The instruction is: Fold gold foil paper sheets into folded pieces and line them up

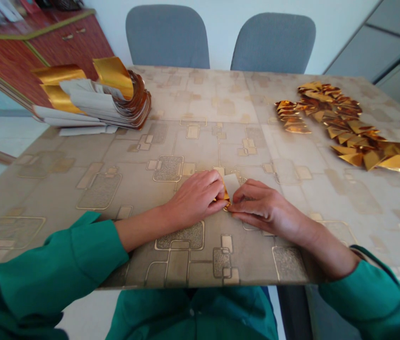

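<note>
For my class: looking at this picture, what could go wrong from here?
1. The small gold-and-white paper is at the fingertips of the left hand and right hand, so it might crease crookedly or tear.
2. The paper stack seems to reach past the edge of the table; a knock could send sheets down.
3. The folded gold pieces lie loosely grouped, so a sleeve might scatter them.

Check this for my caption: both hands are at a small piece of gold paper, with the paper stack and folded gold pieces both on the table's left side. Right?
Not quite: the folded gold pieces lie on the right of the table, as the head view shows. The paper stack is on the left, and the left hand and right hand are at the gold paper.
</note>
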Demonstrator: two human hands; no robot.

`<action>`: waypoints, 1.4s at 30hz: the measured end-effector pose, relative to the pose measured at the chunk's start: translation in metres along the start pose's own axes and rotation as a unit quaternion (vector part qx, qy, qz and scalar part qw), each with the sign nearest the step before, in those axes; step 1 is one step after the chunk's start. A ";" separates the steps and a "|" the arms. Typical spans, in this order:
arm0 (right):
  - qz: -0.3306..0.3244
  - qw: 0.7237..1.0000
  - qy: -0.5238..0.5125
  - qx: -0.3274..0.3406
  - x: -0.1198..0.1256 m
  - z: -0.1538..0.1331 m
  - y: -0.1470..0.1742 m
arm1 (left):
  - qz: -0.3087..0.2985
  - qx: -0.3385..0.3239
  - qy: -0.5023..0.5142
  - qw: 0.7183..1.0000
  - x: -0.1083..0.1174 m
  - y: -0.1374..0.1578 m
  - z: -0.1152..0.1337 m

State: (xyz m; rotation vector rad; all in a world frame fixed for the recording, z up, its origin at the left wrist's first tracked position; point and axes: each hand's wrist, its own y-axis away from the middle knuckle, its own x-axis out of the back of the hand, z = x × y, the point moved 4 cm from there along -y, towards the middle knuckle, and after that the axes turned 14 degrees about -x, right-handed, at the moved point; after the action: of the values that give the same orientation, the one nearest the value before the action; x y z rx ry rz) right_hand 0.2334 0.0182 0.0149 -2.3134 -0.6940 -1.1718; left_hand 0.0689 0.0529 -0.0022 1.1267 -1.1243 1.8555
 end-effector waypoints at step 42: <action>0.021 0.999 0.049 0.011 -0.005 -0.005 0.000 | -0.006 -0.196 -0.205 0.959 0.027 0.035 0.015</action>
State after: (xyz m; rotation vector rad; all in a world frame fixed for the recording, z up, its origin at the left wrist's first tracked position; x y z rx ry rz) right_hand 0.2279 0.0139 0.0131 -2.2253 -0.6164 -1.2443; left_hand 0.0333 0.0282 0.0149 1.3018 -1.6277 1.3319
